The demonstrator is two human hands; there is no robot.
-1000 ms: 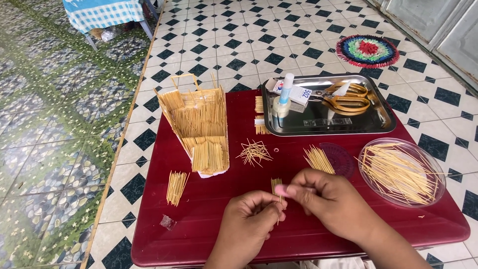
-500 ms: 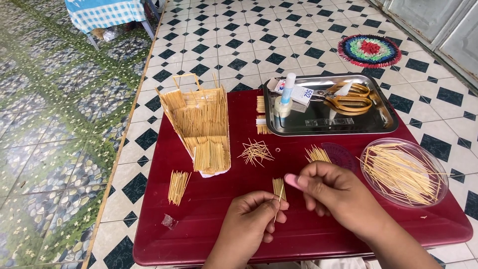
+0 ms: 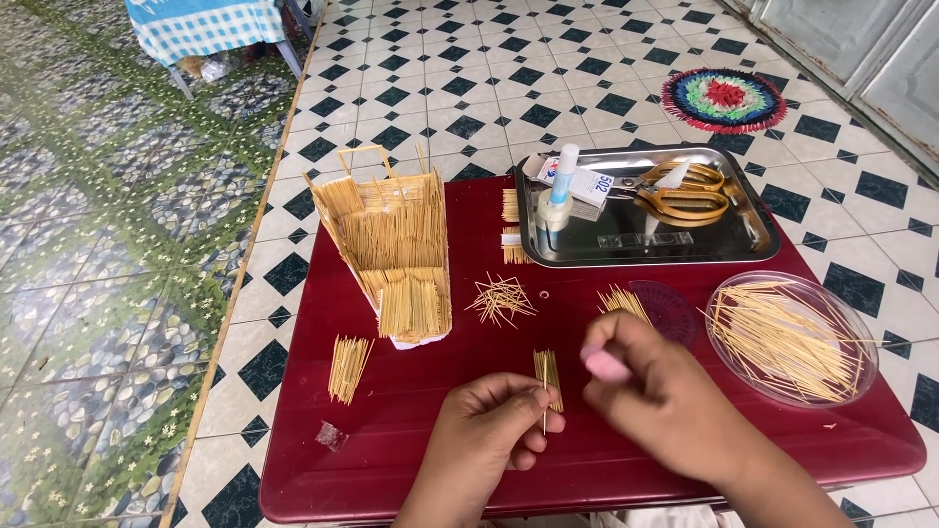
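Note:
My left hand (image 3: pixel 486 430) pinches a small flat panel of glued toothpicks (image 3: pixel 549 376) upright over the dark red table (image 3: pixel 411 460). My right hand (image 3: pixel 653 396) hovers just to the right of the panel, fingers curled, its painted thumbnail towards the camera; I cannot make out anything in it. A toothpick model house (image 3: pixel 393 249) stands at the table's left. A loose heap of toothpicks (image 3: pixel 501 298) lies ahead of my hands.
A steel tray (image 3: pixel 729 244) at the back holds a glue bottle (image 3: pixel 560 191), a small box and gold scissors (image 3: pixel 685 191). A clear plastic dish (image 3: pixel 790 337) of toothpicks sits at right, a small lid (image 3: pixel 670 308) beside it. Another toothpick panel (image 3: pixel 347 367) lies left. Tiled floor surrounds the table.
My left hand has lifted the small toothpick panel upright off the table. My right hand has drawn slightly away to the right of it.

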